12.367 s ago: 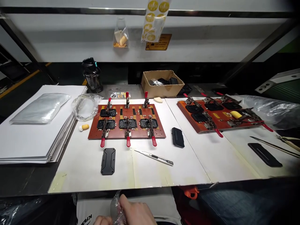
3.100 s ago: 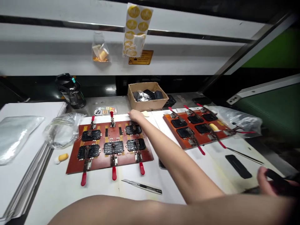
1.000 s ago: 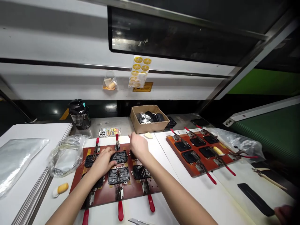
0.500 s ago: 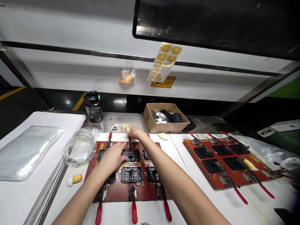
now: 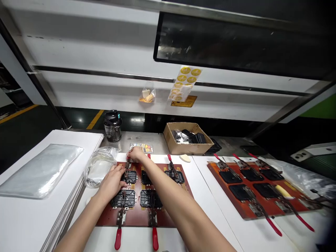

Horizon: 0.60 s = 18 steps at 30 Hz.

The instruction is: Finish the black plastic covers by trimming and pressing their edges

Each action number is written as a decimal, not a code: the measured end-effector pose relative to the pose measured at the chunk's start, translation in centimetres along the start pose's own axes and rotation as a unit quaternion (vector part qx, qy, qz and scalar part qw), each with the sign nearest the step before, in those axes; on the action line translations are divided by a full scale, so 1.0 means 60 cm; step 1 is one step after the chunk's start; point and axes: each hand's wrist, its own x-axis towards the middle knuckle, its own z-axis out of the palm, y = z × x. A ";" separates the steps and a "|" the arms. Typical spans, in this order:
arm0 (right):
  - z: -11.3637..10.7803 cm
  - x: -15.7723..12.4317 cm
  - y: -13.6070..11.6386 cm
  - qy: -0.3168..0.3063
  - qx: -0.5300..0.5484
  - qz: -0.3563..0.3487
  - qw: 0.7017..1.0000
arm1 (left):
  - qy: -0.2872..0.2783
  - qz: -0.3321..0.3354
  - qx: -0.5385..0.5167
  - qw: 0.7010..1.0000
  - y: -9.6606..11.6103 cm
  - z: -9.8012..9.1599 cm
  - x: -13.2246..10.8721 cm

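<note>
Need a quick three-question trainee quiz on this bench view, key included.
1. On the left board, the right hand touches a clamp in which position?
a) far row, left
b) far row, right
c) near row, right
2. True or false: a flat clear bag lies on the stack of white sheets.
3. Fill in: the yellow piece lies on the ____ ____.

Key: 1 a; 2 true; 3 right board.

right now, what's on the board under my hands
Black parts and red-handled clamps. Your right forearm hides the board's front right corner and your left hand part of its left side; what's beneath can't be seen.
</note>
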 end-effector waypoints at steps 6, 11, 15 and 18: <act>-0.085 -0.112 -0.016 -0.035 -0.002 -0.128 0.991 | -0.008 -0.005 -0.003 1.000 0.007 0.000 0.004; -0.085 -0.299 0.029 0.105 0.054 -0.147 0.982 | -0.008 0.001 0.006 1.000 0.014 -0.056 -0.032; 0.034 -0.403 0.072 0.093 0.192 -0.079 0.974 | 0.013 -0.017 0.001 1.000 0.035 -0.103 -0.127; 0.131 -0.443 0.073 0.025 0.326 -0.116 0.938 | -0.002 -0.078 -0.217 0.973 0.092 -0.090 -0.206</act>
